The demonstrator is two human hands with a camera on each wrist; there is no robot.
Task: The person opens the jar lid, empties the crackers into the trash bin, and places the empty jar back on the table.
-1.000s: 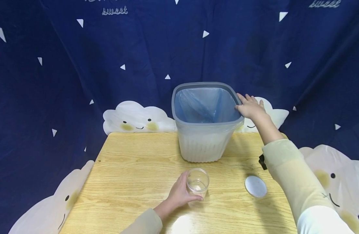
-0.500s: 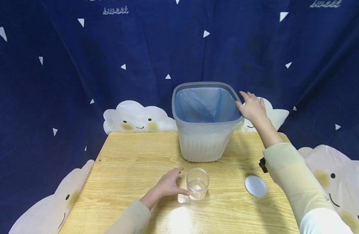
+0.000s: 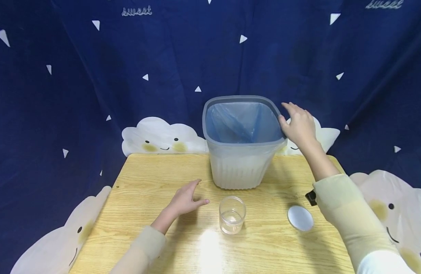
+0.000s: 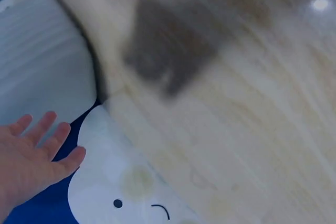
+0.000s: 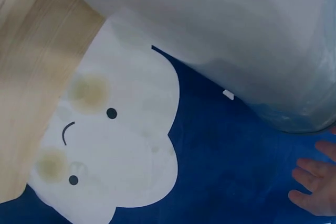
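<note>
A clear, round plastic jar (image 3: 232, 215) without a lid stands upright on the table in the head view. To its left my left hand (image 3: 184, 198) is held apart from it, thumb and fingers spread and holding nothing; the left wrist view shows the same hand (image 4: 37, 158) with its fingers extended. My right hand (image 3: 298, 123) is at the right rim of a whitish trash bin (image 3: 235, 167), its thumb close to the grey rim and its other fingers stretched outward. A blue bag lines the bin. On the right of the table lies a round grey-white lid (image 3: 300, 218).
The wooden table (image 3: 155, 179) ends at the back against a dark blue curtain (image 3: 169, 49) printed with white triangles and smiling clouds. The bin stands near the back edge. A bright light reflection falls on the front middle of the tabletop.
My left hand has let go of the jar and drawn back to the left, leaving it standing. My right hand has loosened at the bin's rim and shifted slightly outward.
</note>
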